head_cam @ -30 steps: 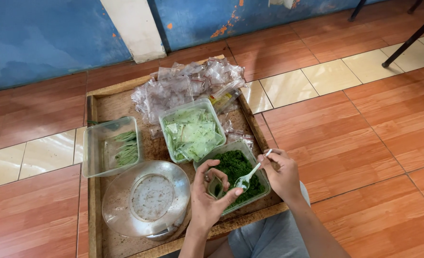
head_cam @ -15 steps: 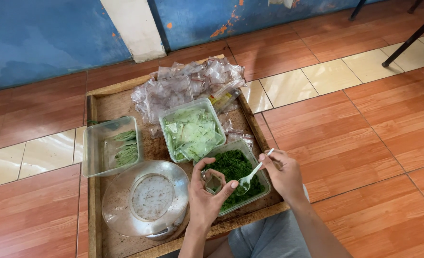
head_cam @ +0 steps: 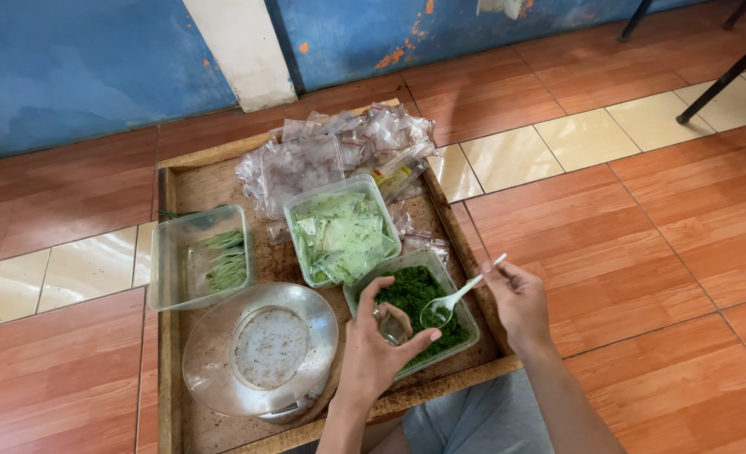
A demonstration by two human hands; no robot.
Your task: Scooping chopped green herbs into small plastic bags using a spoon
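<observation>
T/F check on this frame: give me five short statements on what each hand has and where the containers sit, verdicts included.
1. The right hand holds a white plastic spoon. True.
2. The spoon's bowl is over the container of dark green chopped leaves. True.
3. The left hand rests on the metal lid. False: it holds a small clear bag over the dark green container; the lid lies to its left.
4. The containers stand directly on the floor tiles. False: they sit on a wooden tray.
5. The pile of empty clear bags lies at the tray's far end. True.
</observation>
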